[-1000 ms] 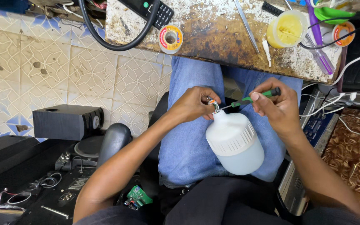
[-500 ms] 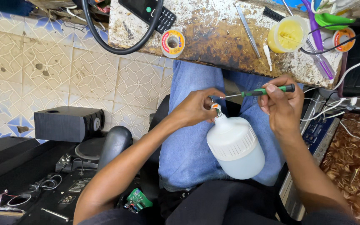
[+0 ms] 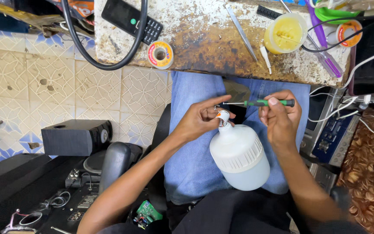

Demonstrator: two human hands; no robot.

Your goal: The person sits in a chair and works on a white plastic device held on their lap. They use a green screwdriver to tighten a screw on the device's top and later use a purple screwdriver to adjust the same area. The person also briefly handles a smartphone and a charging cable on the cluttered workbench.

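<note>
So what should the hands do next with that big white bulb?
Probably ease the screwdriver tip a little further into the bulb neck: the right hand holds it level, pointing at the base, which the left hand pinches steady.

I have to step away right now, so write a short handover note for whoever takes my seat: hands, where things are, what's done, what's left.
Left hand: pinches the neck of the large white bulb, which rests on the lap.
Right hand: holds the green-handled screwdriver level, tip at the bulb's base fitting.
On the bench: solder reel, tweezers, yellow paste tub.
Done: bulb is steadied, tool is at the fitting.
Left: work on the fitting looks unfinished; the bulb body appears closed.
</note>
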